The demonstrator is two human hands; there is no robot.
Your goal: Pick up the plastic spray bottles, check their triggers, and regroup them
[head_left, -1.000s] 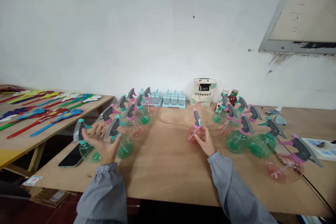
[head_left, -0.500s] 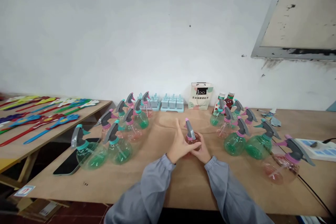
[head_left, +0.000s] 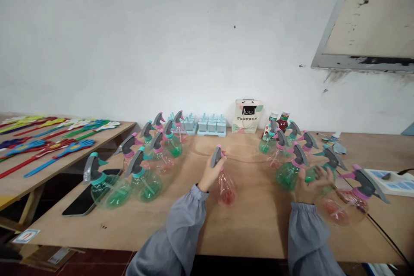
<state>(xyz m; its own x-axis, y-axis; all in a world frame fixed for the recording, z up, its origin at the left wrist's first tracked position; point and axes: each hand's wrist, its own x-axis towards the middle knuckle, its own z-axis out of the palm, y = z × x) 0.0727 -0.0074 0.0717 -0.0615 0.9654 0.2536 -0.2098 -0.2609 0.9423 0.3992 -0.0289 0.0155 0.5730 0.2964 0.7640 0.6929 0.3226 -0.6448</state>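
My left hand (head_left: 210, 173) is closed around the neck of a pink spray bottle (head_left: 225, 188) with a grey trigger head, which tilts to the left near the middle of the wooden table (head_left: 246, 224). My right hand (head_left: 312, 186) reaches to the right and rests on a green spray bottle (head_left: 320, 172) with a teal collar, its fingers curled around the body. A pink bottle (head_left: 339, 205) with a long grey nozzle stands just right of that hand. Grey sleeves cover both arms.
Several green and pink spray bottles stand in a left cluster (head_left: 142, 177) and a right cluster (head_left: 284, 155). A black phone (head_left: 80, 200) lies at the left front. Blue ice moulds (head_left: 211, 126), a paper bag (head_left: 248, 116) and a white device (head_left: 393, 177) line the back and right. Colourful clappers (head_left: 48, 146) cover a side table.
My left hand crossed from the left cluster to the pink bottle in the middle, took it and tilted it left. My right hand let go of it and moved right to a green bottle.
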